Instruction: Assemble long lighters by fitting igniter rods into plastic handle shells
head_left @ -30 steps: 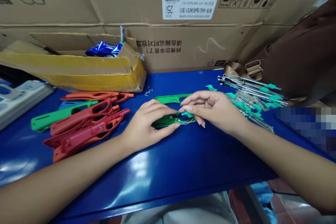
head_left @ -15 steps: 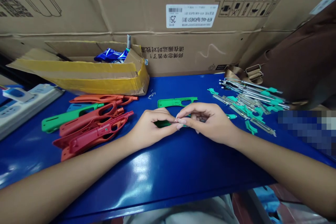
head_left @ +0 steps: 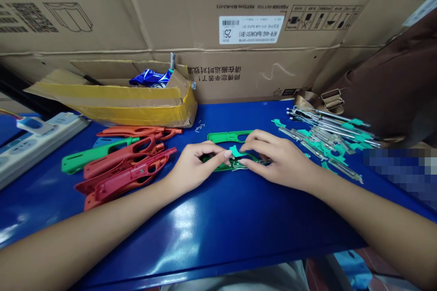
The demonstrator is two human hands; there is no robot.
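Observation:
My left hand (head_left: 201, 163) pinches a small teal trigger piece (head_left: 236, 151) between thumb and fingertips. Just to its right, my right hand (head_left: 273, 154) has thumb and index finger apart around the piece's right side; its other fingers are partly hidden. Below the fingers lies a green lighter shell half (head_left: 223, 166), with thin pale wires (head_left: 241, 167) across it. Both hands partly cover this shell. A second green lighter shell half (head_left: 218, 137) rests on the table just behind the hands.
Red, orange and green lighter shells (head_left: 126, 173) are piled at left, beside a white power strip (head_left: 44, 138). Behind them stands a taped cardboard tray (head_left: 136, 109) holding a blue wrapper. Clear lighter inner parts with teal triggers (head_left: 317, 138) lie at right, near a brown bag (head_left: 385, 68).
The fingertips of both hands were together; now the right thumb and index finger have spread away. The teal trigger piece and the wires have come into sight. The view has shifted slightly.

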